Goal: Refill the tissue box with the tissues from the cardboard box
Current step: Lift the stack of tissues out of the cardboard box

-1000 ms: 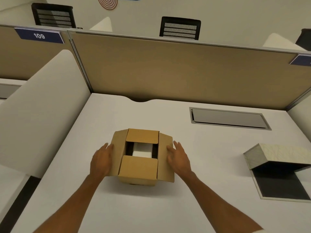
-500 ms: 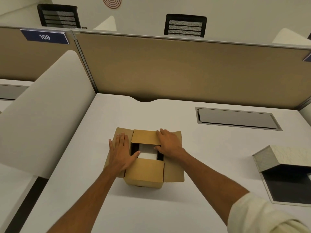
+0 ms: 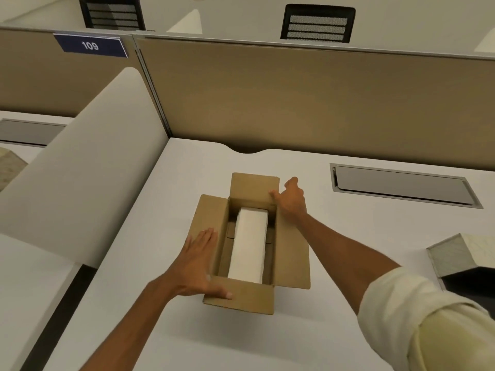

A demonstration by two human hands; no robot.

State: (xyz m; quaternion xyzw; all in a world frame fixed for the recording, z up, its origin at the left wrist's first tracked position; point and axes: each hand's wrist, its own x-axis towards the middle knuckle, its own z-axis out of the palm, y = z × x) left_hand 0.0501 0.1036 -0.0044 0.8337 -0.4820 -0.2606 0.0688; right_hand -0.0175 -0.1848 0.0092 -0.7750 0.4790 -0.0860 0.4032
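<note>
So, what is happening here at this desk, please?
A person is opening a cardboard box on the white desk. The left hand lies flat on the left flap and near corner, and the right hand pushes back the far flap. All four flaps are folded out, and a white stack of tissues lies inside, not yet lifted. The tissue box waits open at the right edge.

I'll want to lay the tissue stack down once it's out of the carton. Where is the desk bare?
Bare desk lies between the cardboard box and the tissue box, though the right forearm crosses it. The near edge in front of the carton is free too. Crowded: both hands, left hand and right hand, sit on its flaps.
</note>
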